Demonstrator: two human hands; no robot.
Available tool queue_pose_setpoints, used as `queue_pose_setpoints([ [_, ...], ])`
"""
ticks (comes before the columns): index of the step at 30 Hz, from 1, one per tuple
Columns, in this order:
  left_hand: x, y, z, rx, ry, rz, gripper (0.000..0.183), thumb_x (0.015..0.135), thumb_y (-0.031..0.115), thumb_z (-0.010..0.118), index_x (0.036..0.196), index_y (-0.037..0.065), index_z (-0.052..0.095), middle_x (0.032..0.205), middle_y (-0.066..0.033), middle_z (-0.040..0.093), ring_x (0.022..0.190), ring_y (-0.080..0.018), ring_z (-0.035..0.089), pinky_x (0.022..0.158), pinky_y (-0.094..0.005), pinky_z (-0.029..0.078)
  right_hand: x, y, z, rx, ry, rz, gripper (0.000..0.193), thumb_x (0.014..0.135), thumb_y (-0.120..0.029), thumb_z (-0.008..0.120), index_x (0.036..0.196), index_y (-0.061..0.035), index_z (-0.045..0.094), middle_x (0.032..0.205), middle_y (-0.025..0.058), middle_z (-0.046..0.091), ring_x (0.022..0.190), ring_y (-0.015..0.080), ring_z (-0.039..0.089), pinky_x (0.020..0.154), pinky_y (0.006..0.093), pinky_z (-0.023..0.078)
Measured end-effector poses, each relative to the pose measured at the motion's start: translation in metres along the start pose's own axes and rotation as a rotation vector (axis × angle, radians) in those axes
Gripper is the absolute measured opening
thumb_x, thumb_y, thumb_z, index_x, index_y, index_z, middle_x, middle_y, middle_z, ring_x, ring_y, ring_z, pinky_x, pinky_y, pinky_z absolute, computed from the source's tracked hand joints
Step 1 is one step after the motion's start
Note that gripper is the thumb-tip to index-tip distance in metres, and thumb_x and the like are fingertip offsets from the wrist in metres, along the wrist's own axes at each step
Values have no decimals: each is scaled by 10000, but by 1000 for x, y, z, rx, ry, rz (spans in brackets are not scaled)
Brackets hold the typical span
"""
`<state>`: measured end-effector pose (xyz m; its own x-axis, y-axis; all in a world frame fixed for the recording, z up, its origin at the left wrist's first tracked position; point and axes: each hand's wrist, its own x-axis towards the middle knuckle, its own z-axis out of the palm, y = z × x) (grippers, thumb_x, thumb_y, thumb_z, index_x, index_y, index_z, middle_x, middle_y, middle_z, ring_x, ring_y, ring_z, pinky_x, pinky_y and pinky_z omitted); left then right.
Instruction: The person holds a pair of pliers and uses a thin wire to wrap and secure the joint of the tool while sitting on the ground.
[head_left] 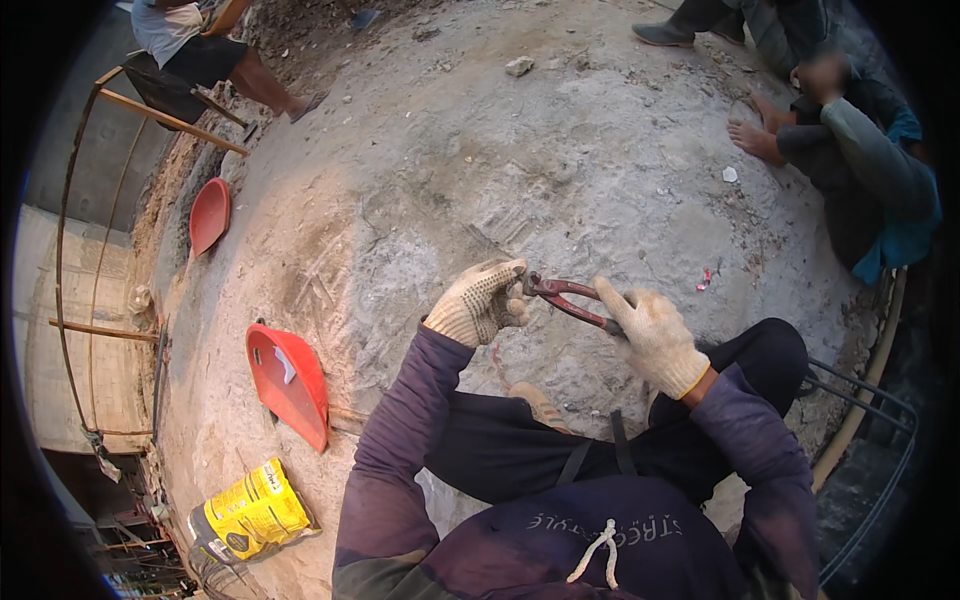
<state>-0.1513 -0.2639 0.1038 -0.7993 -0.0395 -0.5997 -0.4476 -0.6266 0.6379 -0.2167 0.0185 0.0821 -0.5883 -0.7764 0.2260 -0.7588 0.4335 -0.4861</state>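
Note:
My left hand [480, 303], in a dotted work glove, is closed with its fingers curled beside the jaws of red-handled pincers [546, 287]. Whatever its fingertips grip is too small to make out. A plain off-white glove covers my right hand [657, 340], which is wrapped round the handle end of the pincers. The two handles stand slightly apart, and the jaws point left toward my left fingers. Both hands are held above my folded legs [510, 445] as I sit on the ground.
Rough grey ground [430, 150] spreads ahead. On the left lie a red scoop [300, 400] with something pale inside, another red scoop [209, 216] and a yellow bag [262, 508]. Bent metal rods [868, 405] stand at right. Co-workers [870, 170] sit at right and far left [215, 60].

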Motion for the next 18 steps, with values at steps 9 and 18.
queue_pose_setpoints([
  [9, -7, 5, 14, 62, -3, 112, 273, 983, 252, 680, 1091, 6, 633, 751, -43, 630, 599, -182, 648, 590, -368, 608, 1, 0, 2, -30, 39, 11, 785, 756, -62, 790, 1475, -91, 475, 990, 139, 608, 885, 325, 607, 773, 442, 506],
  [18, -11, 12, 7, 175, -72, 267, 399, 956, 265, 715, 1185, -50, 628, 1010, -126, 696, 810, -194, 710, 750, -328, 631, 6, -3, 3, 46, 18, 13, 817, 778, -57, 778, 1510, -89, 415, 1020, 163, 603, 888, 350, 605, 777, 451, 513],
])
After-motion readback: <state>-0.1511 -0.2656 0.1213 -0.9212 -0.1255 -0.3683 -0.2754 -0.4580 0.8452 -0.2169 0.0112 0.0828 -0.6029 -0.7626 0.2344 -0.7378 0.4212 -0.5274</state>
